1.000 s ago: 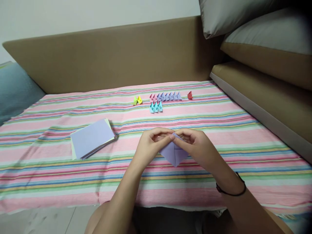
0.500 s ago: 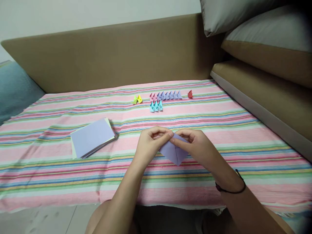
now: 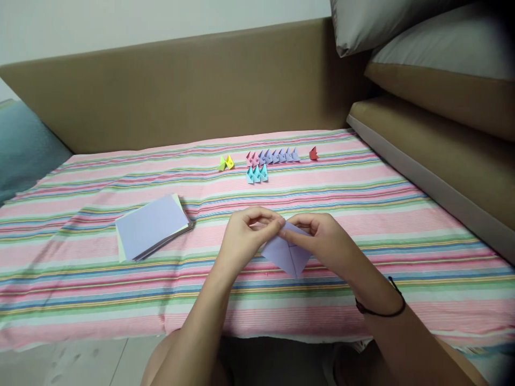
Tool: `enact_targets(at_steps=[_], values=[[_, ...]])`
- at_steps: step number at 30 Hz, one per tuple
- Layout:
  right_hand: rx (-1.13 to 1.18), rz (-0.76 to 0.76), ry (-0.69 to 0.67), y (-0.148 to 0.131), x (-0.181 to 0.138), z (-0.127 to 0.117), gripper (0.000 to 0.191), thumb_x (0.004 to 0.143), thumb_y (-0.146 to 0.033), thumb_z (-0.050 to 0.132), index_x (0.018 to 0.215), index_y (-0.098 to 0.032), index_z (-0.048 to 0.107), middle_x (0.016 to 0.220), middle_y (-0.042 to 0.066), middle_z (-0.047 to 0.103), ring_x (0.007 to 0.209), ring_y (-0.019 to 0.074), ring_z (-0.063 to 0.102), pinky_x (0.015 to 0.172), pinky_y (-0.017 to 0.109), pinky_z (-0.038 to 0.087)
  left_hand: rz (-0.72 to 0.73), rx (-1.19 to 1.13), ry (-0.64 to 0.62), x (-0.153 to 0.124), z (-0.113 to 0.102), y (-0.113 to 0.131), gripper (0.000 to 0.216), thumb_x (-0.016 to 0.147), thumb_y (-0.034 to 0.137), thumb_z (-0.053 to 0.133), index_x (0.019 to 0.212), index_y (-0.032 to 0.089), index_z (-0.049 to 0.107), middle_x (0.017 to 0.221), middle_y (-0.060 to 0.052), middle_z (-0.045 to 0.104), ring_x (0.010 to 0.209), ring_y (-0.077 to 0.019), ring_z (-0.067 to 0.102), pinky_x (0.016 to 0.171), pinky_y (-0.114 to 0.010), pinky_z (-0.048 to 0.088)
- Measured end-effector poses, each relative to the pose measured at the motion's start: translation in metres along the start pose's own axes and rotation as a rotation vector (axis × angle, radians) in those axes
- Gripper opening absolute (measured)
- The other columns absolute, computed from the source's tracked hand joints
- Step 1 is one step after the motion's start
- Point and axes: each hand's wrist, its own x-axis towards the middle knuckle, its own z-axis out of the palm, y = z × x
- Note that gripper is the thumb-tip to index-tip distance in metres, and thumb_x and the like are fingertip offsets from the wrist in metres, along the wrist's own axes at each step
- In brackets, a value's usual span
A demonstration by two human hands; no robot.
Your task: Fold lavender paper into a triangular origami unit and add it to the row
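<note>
Left hand (image 3: 250, 231) and right hand (image 3: 324, 235) – both pinching purple paper (image 3: 285, 256) near its far corner, over striped cloth (image 3: 281, 316). Paper creased, apparently part-folded; remaining folds not determinable. Beyond: small folded pieces (image 3: 276, 157) in rows, seemingly complete. Paper stack (image 3: 152, 226) to left – flat sheets, not yet folded.
</note>
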Motion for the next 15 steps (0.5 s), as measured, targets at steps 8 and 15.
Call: enact_targets(at_steps=[8,15], values=[[-0.017,0.032,-0.033,-0.001,-0.001,-0.001,0.019,0.077,-0.034,0.063,0.075,-0.017,0.071,0.072,0.002,0.069,0.065,0.0164,0.061,0.054,0.024,0.045,0.147,0.210,0.027,0.001,-0.002,0.001,0.017,0.078,0.023,0.056,0.065,0.016,0.066,0.071,-0.004,0.065,0.070,-0.0158,0.061,0.059,-0.024,0.048],[0.011,0.071,-0.120,0.002,-0.002,-0.003,0.019,0.076,-0.034,0.064,0.070,-0.017,0.068,0.065,0.000,0.062,0.060,0.0136,0.054,0.050,0.023,0.039,0.241,0.362,-0.196,0.001,-0.014,0.002,0.014,0.078,0.018,0.056,0.070,0.017,0.067,0.074,-0.004,0.064,0.069,-0.0137,0.058,0.059,-0.023,0.045]])
